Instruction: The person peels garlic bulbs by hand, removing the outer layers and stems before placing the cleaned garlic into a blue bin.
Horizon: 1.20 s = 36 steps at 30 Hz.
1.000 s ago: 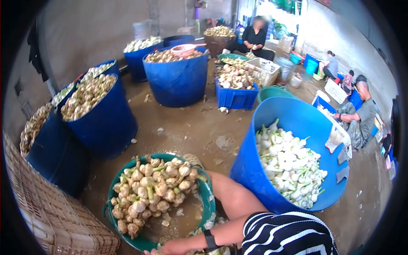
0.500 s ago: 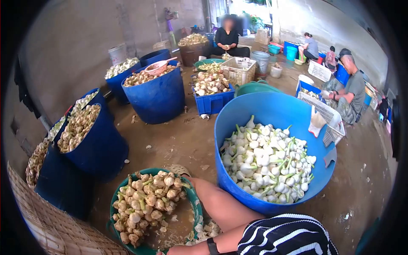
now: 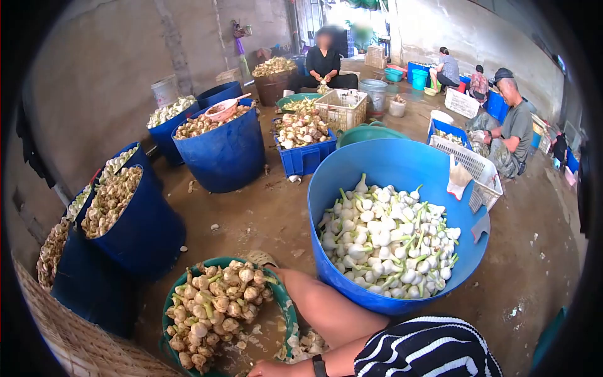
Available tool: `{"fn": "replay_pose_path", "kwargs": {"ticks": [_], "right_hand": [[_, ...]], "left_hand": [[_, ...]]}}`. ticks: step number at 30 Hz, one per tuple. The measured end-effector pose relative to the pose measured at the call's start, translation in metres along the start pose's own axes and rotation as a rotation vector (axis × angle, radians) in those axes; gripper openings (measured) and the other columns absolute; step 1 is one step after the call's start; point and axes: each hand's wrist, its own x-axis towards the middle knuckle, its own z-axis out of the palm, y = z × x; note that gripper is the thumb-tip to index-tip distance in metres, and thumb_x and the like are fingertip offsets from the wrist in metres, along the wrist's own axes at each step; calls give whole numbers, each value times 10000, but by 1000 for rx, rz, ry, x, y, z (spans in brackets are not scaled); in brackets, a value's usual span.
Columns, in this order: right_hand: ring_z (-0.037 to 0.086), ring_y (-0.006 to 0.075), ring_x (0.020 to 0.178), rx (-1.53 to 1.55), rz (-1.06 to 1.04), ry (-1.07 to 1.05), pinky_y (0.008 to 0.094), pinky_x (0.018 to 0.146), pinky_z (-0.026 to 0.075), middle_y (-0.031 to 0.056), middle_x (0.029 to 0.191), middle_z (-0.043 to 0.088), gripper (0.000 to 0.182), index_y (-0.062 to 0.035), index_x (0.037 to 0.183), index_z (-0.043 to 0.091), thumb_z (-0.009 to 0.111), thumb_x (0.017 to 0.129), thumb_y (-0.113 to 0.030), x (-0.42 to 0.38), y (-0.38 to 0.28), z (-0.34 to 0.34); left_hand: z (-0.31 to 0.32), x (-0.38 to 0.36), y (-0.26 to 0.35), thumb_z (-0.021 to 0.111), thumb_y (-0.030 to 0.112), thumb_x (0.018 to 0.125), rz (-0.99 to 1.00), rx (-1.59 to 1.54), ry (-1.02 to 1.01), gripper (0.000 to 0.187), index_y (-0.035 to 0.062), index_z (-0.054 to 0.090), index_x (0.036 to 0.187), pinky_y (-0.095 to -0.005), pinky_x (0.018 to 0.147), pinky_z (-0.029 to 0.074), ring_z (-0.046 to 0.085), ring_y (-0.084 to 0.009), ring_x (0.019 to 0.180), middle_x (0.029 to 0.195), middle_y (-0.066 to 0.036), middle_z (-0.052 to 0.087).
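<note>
My right hand [image 3: 271, 369] is at the bottom edge, just beside the near rim of a green basin [image 3: 293, 314]. A dark band is on its wrist. The frame edge cuts off most of its fingers, so whether it holds anything is hidden. In the basin lies a heap of unpeeled, brownish garlic bulbs [image 3: 217, 301], with loose skins on the wet bottom. To the right stands a large blue tub [image 3: 339, 276] holding many peeled white garlic bulbs [image 3: 389, 242] with green stems. My left hand is out of view.
Blue tubs of garlic [image 3: 220, 151] line the left side. A blue crate [image 3: 308, 157] and a cream basket [image 3: 342, 110] stand ahead. A glove [image 3: 458, 179] hangs on the big tub's rim. Several people sit farther back, one person [image 3: 518, 129] at right beside a white crate [image 3: 480, 166].
The view has shifted slightly, so the tubs sit a little further left. My right hand has risen slightly and moved right at the bottom edge. The garlic heaps look unchanged.
</note>
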Motion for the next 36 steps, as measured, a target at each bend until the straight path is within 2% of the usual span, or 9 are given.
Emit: {"fn": "replay_pose_path", "kwargs": {"ticks": [3, 7, 13, 19, 21, 26, 31, 35, 36], "right_hand": [[542, 306, 544, -362, -436, 273, 394, 527, 416, 179, 649, 585, 178, -4, 702, 591, 526, 771, -154, 18, 33, 1], [463, 148, 458, 398, 555, -69, 320, 435, 376, 47, 565, 537, 187, -46, 815, 635, 577, 816, -223, 33, 51, -17], [417, 49, 518, 346, 391, 88, 233, 453, 333, -34, 608, 513, 182, -74, 722, 604, 598, 819, -228, 31, 43, -11], [474, 50, 615, 764, 137, 127, 230, 545, 390, -25, 757, 575, 159, -32, 954, 605, 555, 884, -165, 12, 16, 11], [548, 78, 695, -62, -381, 76, 238, 634, 443, 25, 847, 631, 149, -15, 964, 618, 589, 848, -102, -14, -9, 1], [588, 107, 816, 471, 112, 86, 248, 729, 467, 68, 904, 643, 131, -10, 945, 630, 591, 822, -25, -37, -37, -49], [602, 264, 858, 979, -391, 356, 403, 792, 497, 128, 996, 603, 122, -15, 942, 536, 539, 855, -100, -17, -77, -101], [636, 224, 742, -1007, 7, -466, 335, 649, 495, 98, 890, 627, 197, -48, 938, 612, 639, 775, -155, -18, -47, -59], [619, 255, 698, -866, -11, -307, 345, 611, 486, 105, 872, 620, 207, -54, 949, 610, 642, 775, -162, -17, -38, -50]], "left_hand": [[-24, 27, -21, 507, 465, 855, 563, 828, -91, 525, 68, 519, 1197, -374, 767, 454, 562, -293, 884, 980, -163, 605], [1, -8, -2, 602, 293, 828, 728, 1008, -64, 478, 59, 493, 1230, -409, 828, 433, 524, -358, 1043, 1121, -209, 561], [14, 20, -28, 511, 54, 838, 1290, 1160, 164, 184, 21, 572, 1008, -404, 880, 415, 509, -301, 1105, 1118, -150, 579], [21, 10, -9, 458, 11, 864, 357, -289, 108, 198, -25, 531, 1044, -349, 823, 468, 562, -280, 1000, 1082, -176, 569], [0, 19, -22, 431, 102, 910, 218, -826, -201, 224, -9, 501, 1092, -364, 799, 479, 567, -248, 946, 1054, -147, 573], [-5, 20, -21, 393, 176, 939, 27, -1068, -188, 258, 2, 486, 1107, -428, 899, 451, 547, -276, 1017, 1086, -141, 565], [-17, 21, -12, 369, 218, 952, 22, -1114, -178, 307, -30, 479, 1095, -432, 930, 446, 539, -292, 1042, 1079, -165, 562], [-17, 19, -5, 354, 210, 953, 128, -1077, -47, 244, 3, 477, 995, -418, 887, 471, 530, -320, 1058, 1113, -190, 538], [-15, 18, -2, 352, 202, 950, 132, -1069, -21, 217, 18, 467, 960, -418, 875, 472, 526, -323, 1066, 1132, -204, 523]]}}
